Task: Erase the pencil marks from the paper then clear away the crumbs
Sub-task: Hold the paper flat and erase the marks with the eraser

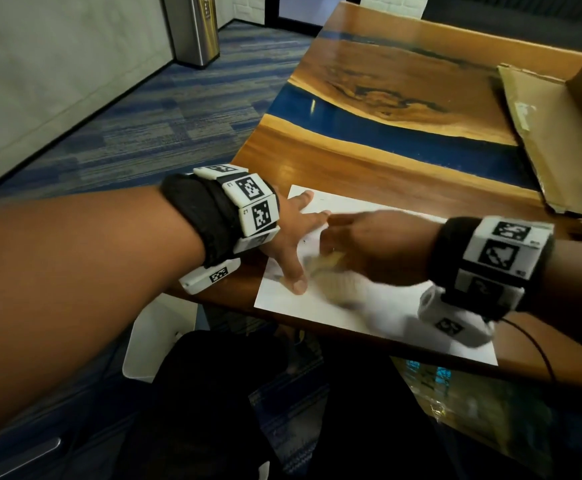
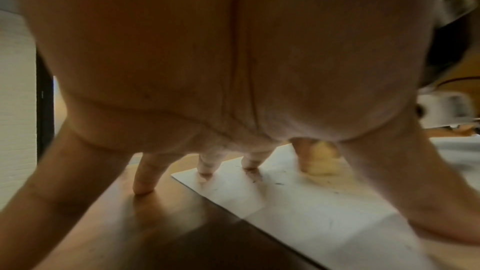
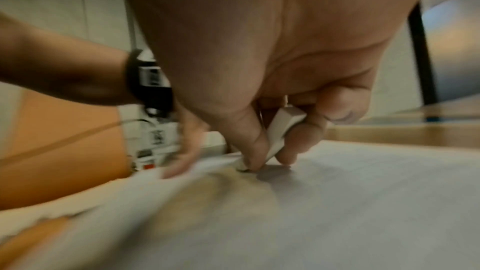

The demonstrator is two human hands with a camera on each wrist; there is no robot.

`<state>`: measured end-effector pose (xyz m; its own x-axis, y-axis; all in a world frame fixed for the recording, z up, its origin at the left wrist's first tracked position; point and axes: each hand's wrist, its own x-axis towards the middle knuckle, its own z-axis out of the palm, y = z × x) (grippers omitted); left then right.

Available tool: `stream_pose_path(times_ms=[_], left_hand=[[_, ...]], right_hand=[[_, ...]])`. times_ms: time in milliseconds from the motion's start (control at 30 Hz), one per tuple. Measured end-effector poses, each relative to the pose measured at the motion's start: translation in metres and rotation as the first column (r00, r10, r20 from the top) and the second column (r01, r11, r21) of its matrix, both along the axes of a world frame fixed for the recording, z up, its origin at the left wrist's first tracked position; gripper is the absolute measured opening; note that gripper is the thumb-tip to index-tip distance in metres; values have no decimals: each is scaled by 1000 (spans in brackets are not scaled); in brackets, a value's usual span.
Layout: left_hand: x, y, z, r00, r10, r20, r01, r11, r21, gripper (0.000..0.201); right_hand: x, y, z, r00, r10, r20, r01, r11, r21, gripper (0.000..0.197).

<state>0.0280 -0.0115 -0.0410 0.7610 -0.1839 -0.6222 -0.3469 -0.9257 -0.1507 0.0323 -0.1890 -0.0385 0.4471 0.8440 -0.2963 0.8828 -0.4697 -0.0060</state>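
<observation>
My left hand (image 1: 291,233) lay spread, fingers straight, pinning the paper (image 1: 383,306); my right hand (image 1: 369,244) pinched the eraser (image 3: 281,128), rubbing beside it; sweeping crumbs (image 2: 279,183) probably followed.

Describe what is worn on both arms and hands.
Both forearms are bare, with no sleeves or gloves. The left wrist band is black fabric ringed by white square blocks printed with black coded markers. The right wrist band matches it, with a white cylindrical camera housing below and a thin black cable trailing off.
</observation>
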Motion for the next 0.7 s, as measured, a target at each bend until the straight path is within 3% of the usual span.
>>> stream_pose_path(times_ms=[100, 200, 267, 433, 600, 700], left_hand=[[-1, 1, 0, 1000, -13, 1, 13, 1000, 11, 134], [-3, -1, 3, 1000, 3, -6, -3, 1000, -15, 133], [-2, -3, 4, 1000, 1, -3, -1, 1000, -9, 133], [-1, 1, 6, 1000, 0, 17, 0, 1000, 4, 129], [-8, 3, 12, 999, -24, 27, 25, 999, -45, 112], [-16, 1, 9, 1000, 10, 13, -9, 997, -71, 119]], right_hand=[[21, -9, 4, 980, -135, 147, 134, 991, 20, 26], [-15, -4, -3, 994, 109, 11, -110, 993, 53, 26], [-27, -4, -3, 984, 173, -46, -172, 985, 20, 26], [19, -10, 1, 983, -157, 96, 160, 987, -23, 29], [20, -10, -8, 971, -205, 120, 209, 978, -23, 26], [21, -9, -5, 970, -214, 117, 219, 975, -29, 28]])
